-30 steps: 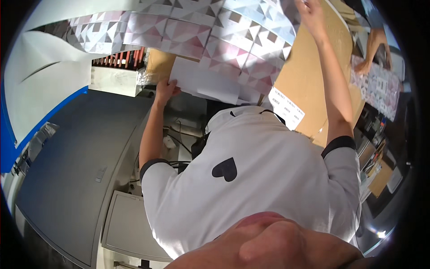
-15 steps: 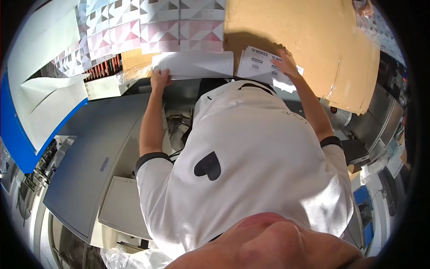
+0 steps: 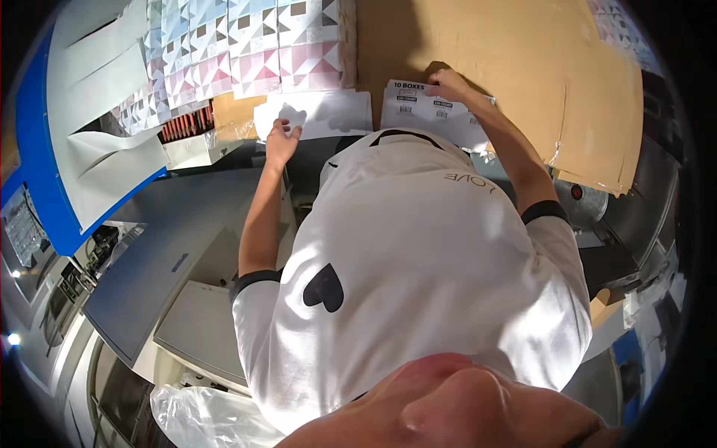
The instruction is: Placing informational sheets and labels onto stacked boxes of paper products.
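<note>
My left hand (image 3: pixel 282 143) is over the near-left part of a stack of blank white sheets (image 3: pixel 336 113); its fingers are spread and hold nothing. To the right lies a stack of white sheets printed with black text and barcodes (image 3: pixel 422 116). My right hand (image 3: pixel 451 85) is at the far edge of this printed stack, fingers curled and thumb on the top sheet, pinching its edge. Its fingertips are partly hidden. Both stacks lie side by side at the near edge of the work surface, in front of my body.
Patterned boxes (image 3: pixel 258 48) in pink, grey and white stand in rows beyond the blank sheets. Brown cardboard (image 3: pixel 508 60) covers the surface at the right. An open white box with reddish contents (image 3: pixel 187 125) is at the left, near a blue-edged white panel (image 3: pixel 93 160).
My left hand has let go of the blank stack's left edge and its fingers have opened above the sheets. My right hand has moved left along the printed stack's far edge, its fingers curling.
</note>
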`<control>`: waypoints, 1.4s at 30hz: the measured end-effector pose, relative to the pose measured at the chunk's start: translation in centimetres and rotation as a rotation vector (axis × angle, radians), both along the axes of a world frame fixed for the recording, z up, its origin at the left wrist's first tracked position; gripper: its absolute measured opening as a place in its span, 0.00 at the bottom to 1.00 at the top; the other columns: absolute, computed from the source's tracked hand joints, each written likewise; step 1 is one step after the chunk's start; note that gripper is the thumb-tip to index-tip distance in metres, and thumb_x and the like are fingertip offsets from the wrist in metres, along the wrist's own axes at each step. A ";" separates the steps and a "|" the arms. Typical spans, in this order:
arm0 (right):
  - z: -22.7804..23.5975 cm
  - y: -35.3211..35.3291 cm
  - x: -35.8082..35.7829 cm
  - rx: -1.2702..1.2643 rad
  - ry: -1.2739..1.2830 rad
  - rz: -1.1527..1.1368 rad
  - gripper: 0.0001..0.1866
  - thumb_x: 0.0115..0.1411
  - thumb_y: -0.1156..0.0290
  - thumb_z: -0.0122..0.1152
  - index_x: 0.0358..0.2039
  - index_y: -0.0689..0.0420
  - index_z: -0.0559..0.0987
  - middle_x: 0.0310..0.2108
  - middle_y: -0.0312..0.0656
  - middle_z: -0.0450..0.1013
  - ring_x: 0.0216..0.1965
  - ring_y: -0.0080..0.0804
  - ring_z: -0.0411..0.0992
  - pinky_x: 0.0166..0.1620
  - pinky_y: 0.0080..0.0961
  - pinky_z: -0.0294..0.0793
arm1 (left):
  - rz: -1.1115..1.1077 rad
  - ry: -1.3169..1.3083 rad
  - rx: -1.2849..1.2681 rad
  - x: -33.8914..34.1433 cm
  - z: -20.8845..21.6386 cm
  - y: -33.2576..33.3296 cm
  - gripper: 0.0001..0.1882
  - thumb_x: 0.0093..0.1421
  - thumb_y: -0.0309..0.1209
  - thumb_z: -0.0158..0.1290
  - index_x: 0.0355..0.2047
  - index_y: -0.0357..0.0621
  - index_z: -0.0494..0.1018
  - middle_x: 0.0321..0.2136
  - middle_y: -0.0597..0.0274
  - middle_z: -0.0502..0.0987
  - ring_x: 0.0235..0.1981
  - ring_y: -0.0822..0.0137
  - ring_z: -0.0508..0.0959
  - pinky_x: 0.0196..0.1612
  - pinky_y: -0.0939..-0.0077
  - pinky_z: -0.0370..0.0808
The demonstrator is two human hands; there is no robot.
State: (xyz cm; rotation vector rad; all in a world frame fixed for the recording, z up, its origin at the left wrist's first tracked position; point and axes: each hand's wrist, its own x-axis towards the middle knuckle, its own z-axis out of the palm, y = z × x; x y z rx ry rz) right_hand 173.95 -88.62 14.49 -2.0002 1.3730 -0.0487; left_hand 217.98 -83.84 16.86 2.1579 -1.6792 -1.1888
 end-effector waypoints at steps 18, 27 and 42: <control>26.4 -5.0 3.9 -0.058 -0.338 -0.234 0.09 0.55 0.67 0.51 0.28 0.60 0.73 0.15 0.32 0.65 0.20 0.18 0.60 0.24 0.19 0.61 | -0.334 0.832 0.168 -11.0 15.3 -4.5 0.14 0.54 0.30 0.49 0.40 0.35 0.67 0.32 0.60 0.72 0.33 0.72 0.73 0.31 0.80 0.71; 34.2 -6.6 16.3 -0.705 -0.686 -0.195 0.11 0.54 0.64 0.52 0.32 0.60 0.73 0.21 0.37 0.69 0.24 0.22 0.66 0.27 0.19 0.65 | -0.008 1.397 -0.023 -13.5 24.0 -8.2 0.19 0.57 0.31 0.45 0.47 0.35 0.59 0.42 0.55 0.67 0.38 0.61 0.72 0.33 0.66 0.74; 33.6 -4.9 18.3 -0.592 -0.758 -0.363 0.12 0.49 0.73 0.59 0.34 0.63 0.72 0.29 0.40 0.70 0.29 0.23 0.70 0.32 0.17 0.71 | 0.159 1.595 -0.594 -13.0 28.2 -11.9 0.22 0.53 0.26 0.49 0.48 0.36 0.58 0.42 0.58 0.66 0.44 0.68 0.66 0.43 0.81 0.65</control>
